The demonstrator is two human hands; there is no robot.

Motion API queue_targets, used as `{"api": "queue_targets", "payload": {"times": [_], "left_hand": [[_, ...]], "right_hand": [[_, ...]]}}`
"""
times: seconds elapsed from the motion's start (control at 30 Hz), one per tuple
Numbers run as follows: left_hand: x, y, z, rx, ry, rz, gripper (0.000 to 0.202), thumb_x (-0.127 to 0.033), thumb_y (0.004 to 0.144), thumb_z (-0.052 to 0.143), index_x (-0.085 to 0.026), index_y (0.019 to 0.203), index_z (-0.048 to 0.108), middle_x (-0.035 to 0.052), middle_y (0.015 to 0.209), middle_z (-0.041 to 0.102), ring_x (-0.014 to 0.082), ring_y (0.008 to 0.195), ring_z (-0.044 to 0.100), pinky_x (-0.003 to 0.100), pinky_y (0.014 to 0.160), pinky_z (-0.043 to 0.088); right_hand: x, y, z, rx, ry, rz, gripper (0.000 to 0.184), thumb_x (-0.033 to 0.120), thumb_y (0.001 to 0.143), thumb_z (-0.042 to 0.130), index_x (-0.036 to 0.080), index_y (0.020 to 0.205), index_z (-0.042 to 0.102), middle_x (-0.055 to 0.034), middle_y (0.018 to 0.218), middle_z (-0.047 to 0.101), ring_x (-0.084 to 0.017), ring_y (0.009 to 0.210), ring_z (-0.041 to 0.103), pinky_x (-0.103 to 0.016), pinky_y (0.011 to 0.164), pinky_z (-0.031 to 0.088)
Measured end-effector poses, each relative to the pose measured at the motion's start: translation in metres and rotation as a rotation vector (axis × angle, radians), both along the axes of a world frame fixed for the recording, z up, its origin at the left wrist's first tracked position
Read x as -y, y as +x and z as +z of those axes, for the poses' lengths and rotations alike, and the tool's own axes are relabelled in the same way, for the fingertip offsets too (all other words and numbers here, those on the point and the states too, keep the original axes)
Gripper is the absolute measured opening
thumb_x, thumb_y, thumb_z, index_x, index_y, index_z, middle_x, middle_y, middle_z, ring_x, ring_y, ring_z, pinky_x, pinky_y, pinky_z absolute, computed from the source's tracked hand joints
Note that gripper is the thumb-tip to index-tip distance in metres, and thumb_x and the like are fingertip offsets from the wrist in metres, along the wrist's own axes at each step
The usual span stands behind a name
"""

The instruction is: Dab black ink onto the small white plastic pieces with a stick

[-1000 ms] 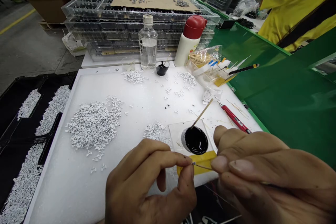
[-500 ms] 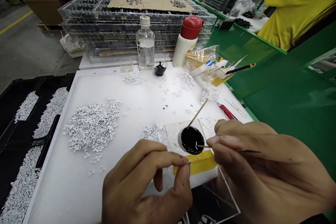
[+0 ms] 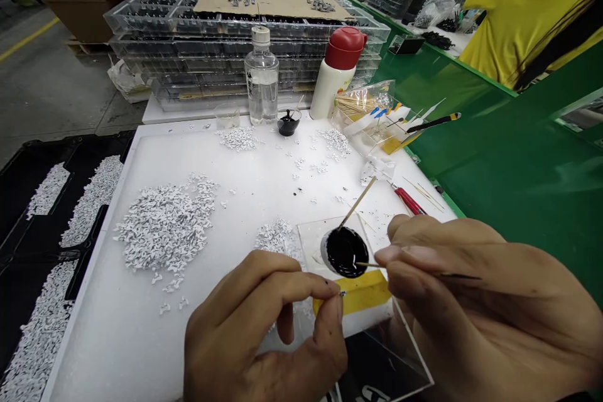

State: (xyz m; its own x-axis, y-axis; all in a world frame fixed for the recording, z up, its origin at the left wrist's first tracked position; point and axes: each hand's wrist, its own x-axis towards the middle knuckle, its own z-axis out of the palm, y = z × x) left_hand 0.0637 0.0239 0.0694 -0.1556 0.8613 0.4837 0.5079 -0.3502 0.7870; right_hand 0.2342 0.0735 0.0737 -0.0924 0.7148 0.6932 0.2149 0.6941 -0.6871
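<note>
Showing unreadable dark print: plastic bottle (image 3: 261, 85)

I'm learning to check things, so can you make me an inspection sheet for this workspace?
Surface: white board, dotted with black specks.
Job's things: pile of small white parts; black liquid on a clear plastic sheet with yellow tape; wooden stick dipped in the liquid.
Clutter: stacked clear trays, water bottle, white bottle with red cap.
Hands: left hand pinches a tiny part; right hand holds a thin stick.
Cables: nothing seen.
Surroundings: green bench, concrete floor, person in yellow shirt.
</note>
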Motion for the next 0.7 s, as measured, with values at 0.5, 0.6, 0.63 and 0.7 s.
{"api": "queue_targets", "payload": {"times": [0.5,0.6,0.63,0.7], "left_hand": [[-0.001,-0.003,-0.001,-0.017,-0.004,-0.038,0.016,-0.007,0.090,0.071,-0.023,0.091,0.072,-0.0062,0.083,0.070,0.0056,0.063,0.066,0.018,0.049,0.051],[0.000,-0.004,0.000,-0.016,-0.003,-0.040,0.017,-0.007,0.090,0.071,-0.023,0.092,0.072,-0.0062,0.084,0.070,0.0056,0.063,0.066,0.018,0.050,0.051],[0.000,-0.004,0.000,-0.019,-0.003,-0.040,0.016,-0.007,0.091,0.071,-0.023,0.092,0.072,-0.0063,0.084,0.070,0.0054,0.063,0.066,0.018,0.050,0.051],[0.001,-0.004,0.000,-0.018,-0.009,-0.037,0.017,-0.007,0.090,0.071,-0.023,0.091,0.071,-0.0065,0.084,0.070,0.0052,0.062,0.065,0.018,0.049,0.051]], "right_hand": [[0.009,-0.005,0.008,-0.042,-0.113,0.073,0.022,0.034,0.085,0.092,0.027,0.100,0.078,-0.0028,0.084,0.076,-0.017,0.068,0.072,-0.035,0.069,0.066],[0.009,-0.011,0.014,-0.081,-0.112,0.014,0.012,0.033,0.094,0.083,0.024,0.094,0.074,0.0009,0.078,0.075,-0.010,0.062,0.069,-0.030,0.077,0.065],[0.009,-0.012,0.015,-0.092,-0.107,0.010,0.013,0.033,0.093,0.083,0.024,0.093,0.074,0.0011,0.078,0.075,-0.010,0.062,0.069,-0.030,0.077,0.065],[0.008,-0.014,0.017,-0.093,-0.099,0.042,0.020,0.033,0.086,0.091,0.025,0.095,0.075,-0.0007,0.079,0.075,-0.014,0.065,0.071,-0.033,0.073,0.066]]}}
